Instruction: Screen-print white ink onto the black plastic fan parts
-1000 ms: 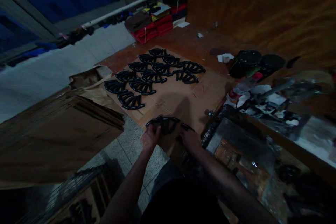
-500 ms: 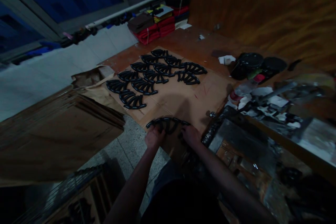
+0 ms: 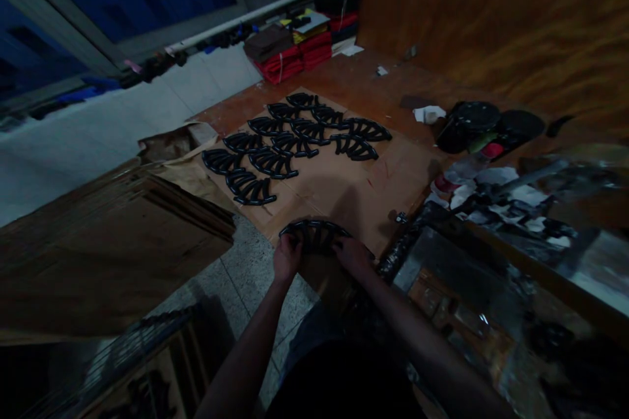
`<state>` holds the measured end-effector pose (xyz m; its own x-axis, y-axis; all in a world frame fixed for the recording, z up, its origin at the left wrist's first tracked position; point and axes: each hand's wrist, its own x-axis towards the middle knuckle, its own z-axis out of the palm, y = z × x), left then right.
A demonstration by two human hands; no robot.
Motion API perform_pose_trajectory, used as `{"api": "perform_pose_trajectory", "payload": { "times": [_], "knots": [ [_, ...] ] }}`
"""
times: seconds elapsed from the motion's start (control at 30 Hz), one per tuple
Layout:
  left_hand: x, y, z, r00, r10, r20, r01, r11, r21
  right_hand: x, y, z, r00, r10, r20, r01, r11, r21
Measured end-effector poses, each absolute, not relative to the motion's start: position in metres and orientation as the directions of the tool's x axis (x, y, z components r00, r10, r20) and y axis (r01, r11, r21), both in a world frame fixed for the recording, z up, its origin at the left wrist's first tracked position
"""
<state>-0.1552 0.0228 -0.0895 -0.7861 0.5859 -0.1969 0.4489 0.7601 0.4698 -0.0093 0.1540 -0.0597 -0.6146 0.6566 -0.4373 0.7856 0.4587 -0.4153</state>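
Observation:
A black fan-shaped ribbed piece (image 3: 314, 234) lies at the near edge of a flat cardboard sheet (image 3: 344, 190) on the floor. My left hand (image 3: 286, 258) grips its left end with curled fingers. My right hand (image 3: 354, 254) holds its right end, fingers closed over it. Several more of the same black fan-shaped pieces (image 3: 289, 141) lie in rows further back on the cardboard.
Folded cardboard (image 3: 113, 242) is stacked at the left. A cluttered bench with tools and rags (image 3: 496, 203) runs along the right, with black round tins (image 3: 466, 123) behind it. Red and brown bundles (image 3: 289, 52) sit by the window sill. A wire rack (image 3: 122, 360) stands at bottom left.
My hands have drawn closer together on the black piece, and the right hand has moved in onto its right end. The view has shifted slightly.

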Motion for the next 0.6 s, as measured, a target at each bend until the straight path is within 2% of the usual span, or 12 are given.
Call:
{"api": "perform_pose_trajectory", "payload": {
  "times": [0.13, 0.3, 0.43, 0.6],
  "knots": [
    [-0.165, 0.028, -0.082, -0.746, 0.630, -0.217, 0.500, 0.745, 0.443, -0.007, 0.151, -0.060, -0.622, 0.650, -0.437, 0.775, 0.427, -0.466],
    [-0.129, 0.026, -0.078, -0.689, 0.723, -0.046, 0.659, 0.652, 0.375, 0.005, 0.144, -0.061, -0.638, 0.641, -0.427, 0.748, 0.387, -0.539],
    [-0.097, 0.037, -0.100, -0.629, 0.769, -0.112, 0.692, 0.620, 0.370, 0.008, 0.139, -0.073, -0.657, 0.671, -0.345, 0.698, 0.369, -0.614],
    [-0.100, 0.055, -0.127, -0.622, 0.751, -0.222, 0.643, 0.652, 0.402, 0.005, 0.145, -0.089, -0.690, 0.665, -0.286, 0.639, 0.373, -0.672]
  ]
}}
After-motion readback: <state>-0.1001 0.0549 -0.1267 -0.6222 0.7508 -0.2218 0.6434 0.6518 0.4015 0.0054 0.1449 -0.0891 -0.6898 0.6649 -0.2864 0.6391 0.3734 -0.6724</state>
